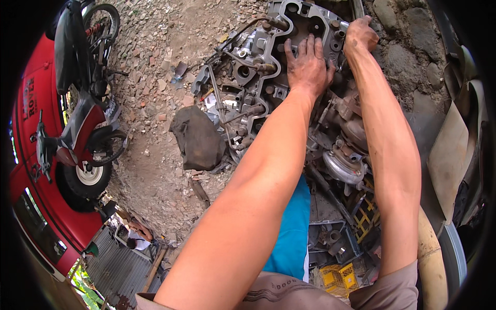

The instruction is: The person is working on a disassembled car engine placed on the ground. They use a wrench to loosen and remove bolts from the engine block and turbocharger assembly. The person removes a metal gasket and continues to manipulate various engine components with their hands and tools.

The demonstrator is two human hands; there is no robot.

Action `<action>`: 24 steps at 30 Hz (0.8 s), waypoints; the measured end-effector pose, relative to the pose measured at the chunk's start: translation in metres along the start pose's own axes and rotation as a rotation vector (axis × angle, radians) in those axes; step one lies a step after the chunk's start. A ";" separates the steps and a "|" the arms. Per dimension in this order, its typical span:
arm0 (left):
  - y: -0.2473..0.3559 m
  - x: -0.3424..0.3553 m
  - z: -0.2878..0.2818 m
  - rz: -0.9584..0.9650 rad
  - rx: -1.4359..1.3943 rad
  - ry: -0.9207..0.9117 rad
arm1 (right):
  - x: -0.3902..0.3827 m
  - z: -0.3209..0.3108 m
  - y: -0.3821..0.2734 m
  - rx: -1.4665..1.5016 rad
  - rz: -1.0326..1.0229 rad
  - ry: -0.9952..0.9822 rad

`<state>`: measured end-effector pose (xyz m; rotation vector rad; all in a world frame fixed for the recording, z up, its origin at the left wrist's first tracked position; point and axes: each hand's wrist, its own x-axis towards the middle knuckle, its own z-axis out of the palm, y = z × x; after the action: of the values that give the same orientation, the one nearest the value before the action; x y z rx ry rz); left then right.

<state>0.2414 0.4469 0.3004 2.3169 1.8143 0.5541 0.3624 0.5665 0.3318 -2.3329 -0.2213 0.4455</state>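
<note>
A grimy metal engine (pixel 263 77), with a wavy-edged top, bolts and thin pipes, lies in front of me at the top of the view. My left hand (pixel 309 67) rests on it near the middle, fingers stretched out and dirty with grease. To the right, my right hand (pixel 360 36) is closed at the engine's upper right edge, beside a small shiny metal end. Whatever sits inside its fingers is hidden. Below the hands, between my forearms, is a round silver turbo-like housing (pixel 343 168) joined to rusty brown metal.
A dark cloth-like bundle (pixel 197 137) lies on the gravel (pixel 165 31) left of the engine. A motorbike (pixel 80 124) stands by a red vehicle (pixel 39 67) at far left. Stones (pixel 408 67) line the right. Yellow plastic crates (pixel 338 279) and metal parts sit below.
</note>
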 end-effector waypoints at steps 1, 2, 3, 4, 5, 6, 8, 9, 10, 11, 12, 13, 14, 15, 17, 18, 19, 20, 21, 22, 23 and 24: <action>-0.001 0.001 0.001 0.003 0.009 0.002 | 0.006 -0.002 0.003 0.053 0.002 -0.035; 0.000 0.002 0.002 0.004 0.011 0.002 | 0.011 -0.010 0.002 0.028 0.004 -0.093; 0.001 0.003 0.003 0.006 0.014 0.002 | 0.012 -0.016 0.005 0.168 0.028 -0.141; 0.000 0.002 0.003 0.009 0.030 -0.006 | 0.013 -0.021 0.007 0.309 0.052 -0.186; -0.001 0.001 0.004 0.001 0.025 -0.003 | 0.014 -0.026 0.008 0.410 0.103 -0.242; -0.002 0.001 0.005 -0.005 0.020 0.000 | 0.014 -0.031 0.008 0.508 0.160 -0.292; -0.003 0.001 0.005 -0.005 0.019 -0.018 | 0.020 -0.042 0.013 0.624 0.344 -0.407; -0.002 0.001 0.005 -0.009 0.012 -0.020 | 0.028 -0.045 0.018 0.614 0.319 -0.417; 0.000 0.000 0.006 -0.012 0.006 -0.023 | 0.039 -0.047 0.024 0.605 0.295 -0.426; 0.001 -0.001 0.006 -0.012 -0.001 -0.027 | 0.042 -0.054 0.027 0.596 0.275 -0.423; 0.002 -0.001 0.007 -0.008 -0.008 -0.026 | 0.043 -0.061 0.032 0.587 0.235 -0.434; 0.002 -0.002 0.007 0.006 -0.005 -0.018 | 0.048 -0.067 0.031 0.589 0.193 -0.445; 0.004 -0.002 0.007 0.030 -0.010 -0.012 | 0.052 -0.077 0.027 0.595 0.151 -0.443; 0.001 -0.002 0.006 0.039 -0.007 -0.003 | 0.049 -0.086 0.021 0.588 0.095 -0.464; -0.005 -0.001 0.008 0.035 -0.030 0.028 | 0.049 -0.104 0.008 0.586 -0.022 -0.487; -0.003 0.000 0.002 0.066 0.008 0.041 | 0.054 -0.119 0.006 0.583 -0.079 -0.486; -0.001 0.001 -0.004 0.097 0.045 0.056 | 0.061 -0.137 0.002 0.579 -0.137 -0.489; -0.002 0.001 -0.003 0.064 0.028 0.025 | 0.060 -0.154 -0.001 0.585 -0.195 -0.492; -0.003 0.002 -0.002 0.030 0.012 -0.008 | 0.062 -0.174 -0.003 0.582 -0.247 -0.498; -0.004 0.003 -0.002 0.034 0.026 -0.033 | 0.058 -0.194 0.000 0.599 -0.276 -0.503; -0.004 0.002 0.000 0.077 -0.058 0.002 | 0.066 -0.219 0.011 0.608 -0.298 -0.535; -0.003 0.003 0.003 0.090 -0.059 -0.016 | 0.096 -0.246 0.039 0.670 -0.306 -0.724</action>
<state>0.2401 0.4509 0.2970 2.3663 1.6700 0.5922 0.5458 0.4082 0.4441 -1.3851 -0.6473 1.0149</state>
